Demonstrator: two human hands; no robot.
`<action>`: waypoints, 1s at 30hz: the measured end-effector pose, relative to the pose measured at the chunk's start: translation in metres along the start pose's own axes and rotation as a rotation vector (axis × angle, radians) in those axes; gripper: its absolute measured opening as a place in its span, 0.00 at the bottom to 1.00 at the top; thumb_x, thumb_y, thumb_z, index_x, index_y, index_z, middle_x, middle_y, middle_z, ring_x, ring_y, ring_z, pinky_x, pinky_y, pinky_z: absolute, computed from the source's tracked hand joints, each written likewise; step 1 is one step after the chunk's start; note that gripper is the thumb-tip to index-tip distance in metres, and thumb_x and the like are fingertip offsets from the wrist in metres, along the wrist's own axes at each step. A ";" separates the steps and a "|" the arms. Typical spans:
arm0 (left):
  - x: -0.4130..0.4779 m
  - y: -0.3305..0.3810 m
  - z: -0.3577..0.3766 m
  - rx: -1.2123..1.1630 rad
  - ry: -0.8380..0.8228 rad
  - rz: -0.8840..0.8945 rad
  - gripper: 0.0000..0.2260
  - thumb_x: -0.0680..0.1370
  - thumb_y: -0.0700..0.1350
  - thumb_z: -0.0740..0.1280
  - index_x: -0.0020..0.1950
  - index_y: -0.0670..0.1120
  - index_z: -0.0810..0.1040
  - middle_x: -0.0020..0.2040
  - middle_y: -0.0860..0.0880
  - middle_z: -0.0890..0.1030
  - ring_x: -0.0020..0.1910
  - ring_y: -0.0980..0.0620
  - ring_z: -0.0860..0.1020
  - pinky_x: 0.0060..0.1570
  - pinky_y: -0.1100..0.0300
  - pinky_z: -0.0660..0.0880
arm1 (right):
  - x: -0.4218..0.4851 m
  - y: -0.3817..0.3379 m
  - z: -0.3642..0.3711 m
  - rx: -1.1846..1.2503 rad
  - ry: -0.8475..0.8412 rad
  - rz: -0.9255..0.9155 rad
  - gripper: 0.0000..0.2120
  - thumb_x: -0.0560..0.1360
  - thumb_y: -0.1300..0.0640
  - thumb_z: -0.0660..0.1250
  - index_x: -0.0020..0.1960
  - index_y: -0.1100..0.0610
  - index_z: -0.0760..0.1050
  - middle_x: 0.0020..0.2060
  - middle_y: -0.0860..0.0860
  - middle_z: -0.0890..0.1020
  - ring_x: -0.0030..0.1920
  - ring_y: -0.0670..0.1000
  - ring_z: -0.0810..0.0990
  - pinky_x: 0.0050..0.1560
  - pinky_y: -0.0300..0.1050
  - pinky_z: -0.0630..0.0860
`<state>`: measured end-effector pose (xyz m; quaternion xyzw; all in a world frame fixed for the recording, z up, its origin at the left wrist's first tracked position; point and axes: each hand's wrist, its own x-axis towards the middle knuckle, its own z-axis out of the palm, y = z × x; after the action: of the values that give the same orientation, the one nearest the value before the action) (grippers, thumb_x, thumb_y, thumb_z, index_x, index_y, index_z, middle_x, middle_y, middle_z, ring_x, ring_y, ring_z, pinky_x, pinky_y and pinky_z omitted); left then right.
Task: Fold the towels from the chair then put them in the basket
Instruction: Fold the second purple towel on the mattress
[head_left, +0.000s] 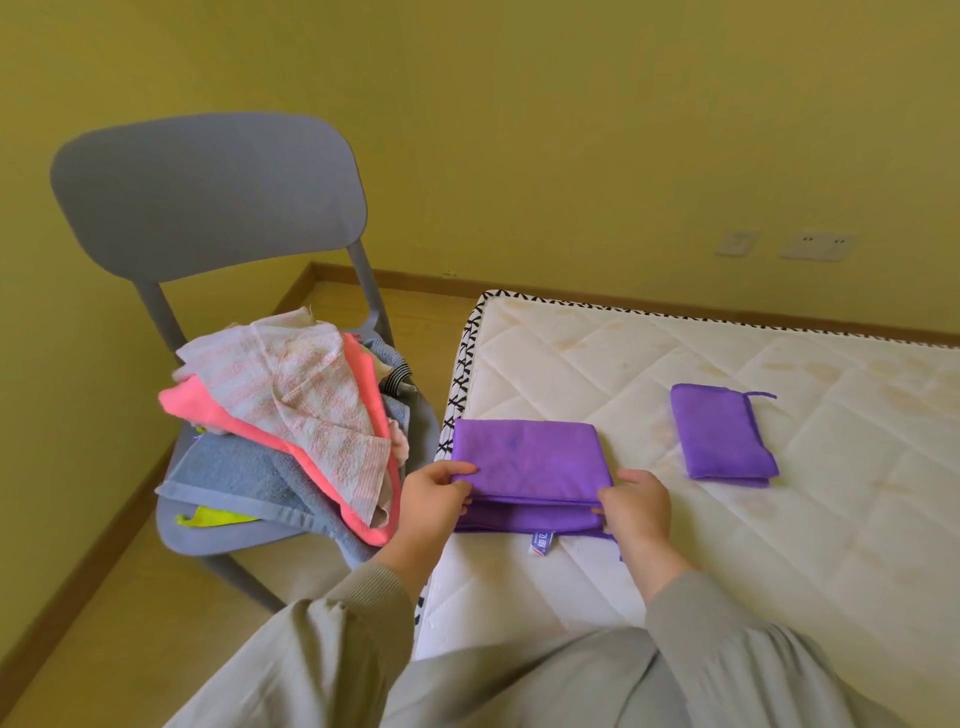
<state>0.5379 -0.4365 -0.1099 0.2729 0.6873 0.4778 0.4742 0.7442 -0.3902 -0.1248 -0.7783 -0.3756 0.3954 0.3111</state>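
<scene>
A: Holding what, those two hands?

B: The purple towel (524, 457). It lies on the mattress (779, 519), close to the corner nearest the chair. It is folded over once, and the upper layer stops short of the lower layer's near edge. A small white label (542, 543) sticks out there at six o'clock.

A: And the grip of each hand?

B: The left hand (434, 491) has its grip clamped on the upper layer's near corner, at eight o'clock of the towel, thumb on top and fingers curled beneath. The right hand (636, 506) pinches the same layer's other near corner, at four o'clock, with its fingers curled over the edge. Both grips are closed on the cloth.

A: Anything else on the bed?

B: A small folded purple towel (719, 434), at two o'clock from the held one and well apart from it. It lies flat, with a thin loop at its far right corner.

A: The chair?

B: The grey chair (208, 192) stands at nine to ten o'clock, just beside the mattress corner. Its seat carries a loose pile. A white towel with pink stripes (306, 395) is on top, with a coral pink towel (192, 402) under it. Below those, a blue-grey towel (228, 473) hangs over the front edge. A yellow-green cloth (213, 517) peeks out at the pile's near left.

A: Around that?

B: A yellow wall, with wall sockets (818, 244) at one o'clock.
</scene>
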 end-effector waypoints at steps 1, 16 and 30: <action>0.001 -0.001 -0.001 0.005 0.006 0.007 0.16 0.73 0.27 0.61 0.39 0.45 0.81 0.31 0.49 0.79 0.26 0.55 0.74 0.29 0.66 0.75 | -0.003 -0.001 -0.001 -0.010 -0.004 -0.018 0.13 0.66 0.68 0.62 0.49 0.60 0.78 0.38 0.57 0.83 0.43 0.62 0.83 0.47 0.59 0.80; 0.006 -0.022 -0.014 0.308 -0.051 0.072 0.14 0.71 0.30 0.66 0.35 0.49 0.80 0.28 0.49 0.77 0.27 0.53 0.75 0.32 0.62 0.74 | -0.005 0.003 -0.010 -0.363 -0.081 -0.007 0.05 0.69 0.65 0.61 0.36 0.62 0.74 0.32 0.58 0.78 0.35 0.59 0.77 0.35 0.43 0.71; -0.005 -0.031 -0.021 0.974 0.027 0.535 0.10 0.69 0.40 0.72 0.50 0.45 0.81 0.51 0.47 0.74 0.51 0.45 0.74 0.47 0.55 0.72 | -0.008 0.008 -0.011 0.012 -0.302 0.284 0.08 0.75 0.57 0.65 0.44 0.63 0.74 0.32 0.60 0.81 0.29 0.54 0.81 0.27 0.40 0.72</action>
<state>0.5233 -0.4615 -0.1343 0.6194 0.7416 0.2118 0.1466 0.7529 -0.4028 -0.1231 -0.7535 -0.3019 0.5498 0.1969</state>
